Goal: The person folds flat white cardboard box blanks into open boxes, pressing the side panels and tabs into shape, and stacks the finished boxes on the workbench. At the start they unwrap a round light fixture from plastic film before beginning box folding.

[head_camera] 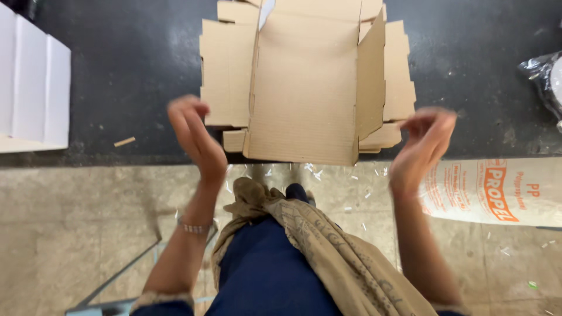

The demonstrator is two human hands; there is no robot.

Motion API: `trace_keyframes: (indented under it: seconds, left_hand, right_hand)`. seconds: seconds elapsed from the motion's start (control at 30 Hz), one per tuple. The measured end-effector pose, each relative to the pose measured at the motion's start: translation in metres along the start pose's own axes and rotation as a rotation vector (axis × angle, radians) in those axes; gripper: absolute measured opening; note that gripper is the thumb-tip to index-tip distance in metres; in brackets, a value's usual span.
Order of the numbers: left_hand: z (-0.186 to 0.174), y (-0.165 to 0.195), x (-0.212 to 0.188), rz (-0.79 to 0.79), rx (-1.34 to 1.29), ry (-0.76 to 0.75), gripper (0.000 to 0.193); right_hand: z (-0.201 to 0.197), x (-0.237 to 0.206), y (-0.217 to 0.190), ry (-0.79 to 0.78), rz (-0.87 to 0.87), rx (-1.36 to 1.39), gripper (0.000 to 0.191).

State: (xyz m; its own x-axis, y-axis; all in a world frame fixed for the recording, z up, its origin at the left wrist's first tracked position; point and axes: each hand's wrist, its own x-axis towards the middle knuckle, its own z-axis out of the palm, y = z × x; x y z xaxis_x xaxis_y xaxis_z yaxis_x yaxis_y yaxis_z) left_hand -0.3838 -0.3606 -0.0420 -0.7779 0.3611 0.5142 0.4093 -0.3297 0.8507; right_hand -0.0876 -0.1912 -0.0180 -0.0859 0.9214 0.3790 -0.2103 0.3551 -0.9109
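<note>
A brown corrugated cardboard box blank (pixel 304 88) lies on the black table (pixel 129 64), partly folded, with its side flaps raised and its near edge reaching the table's front edge. My left hand (pixel 196 137) hovers at the blank's near left corner, fingers apart, holding nothing. My right hand (pixel 424 146) hovers at the near right corner beside the stacked flaps, fingers loosely curled and apart, also empty. Both hands are blurred and neither clearly touches the cardboard. A thin bracelet circles my left wrist.
White folded boxes (pixel 32 82) stand at the table's left edge. A clear plastic-wrapped item (pixel 544 76) sits at the far right. A white printed sack (pixel 497 190) lies below the table on the right. Small scraps litter the concrete floor (pixel 88 205).
</note>
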Motion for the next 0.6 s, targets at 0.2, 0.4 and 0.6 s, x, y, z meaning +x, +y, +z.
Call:
trace_keyframes:
  seconds: [0.2, 0.4, 0.6]
  left_hand:
    - [0.002, 0.041, -0.076, 0.199, 0.5, -0.636, 0.046]
    - [0.009, 0.03, -0.062, 0.262, 0.714, -0.679, 0.05]
    - [0.017, 0.04, -0.051, 0.073, 0.649, -0.655, 0.045]
  right_hand:
    - [0.02, -0.08, -0.02, -0.706, -0.254, -0.789, 0.031]
    - [0.035, -0.101, -0.044, -0.594, -0.473, -0.65, 0.026]
    - [0.071, -0.083, -0.005, -0.746, -0.545, -0.911, 0.032]
